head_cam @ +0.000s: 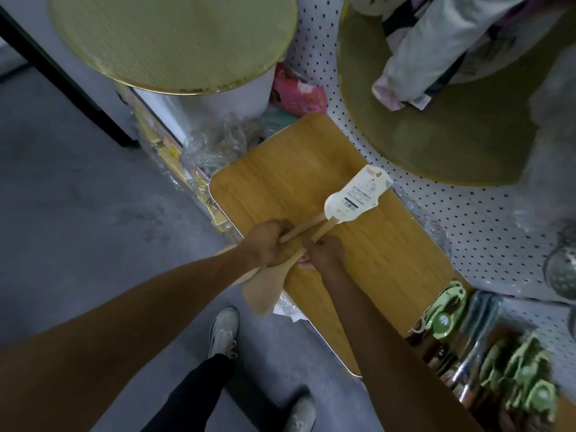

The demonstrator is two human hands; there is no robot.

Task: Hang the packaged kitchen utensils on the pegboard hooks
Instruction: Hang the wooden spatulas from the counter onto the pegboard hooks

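Left hand (268,243) grips wooden utensil handles (299,233) over the wooden bench (280,169). Right hand (325,252) pinches the same handles beside it. A labelled package (357,194) lies further right, near the pegboard (467,213).

Both arms stretched forward, hands close together, left hand (266,243) and right hand (324,252) curled, gripping

I am in a shop aisle. White pegboard (461,207) runs from 12 to 4 o'clock; packaged green utensils (526,375) hang at 4 o'clock, and wrapped stock (174,154) lies on the floor at 10 o'clock.
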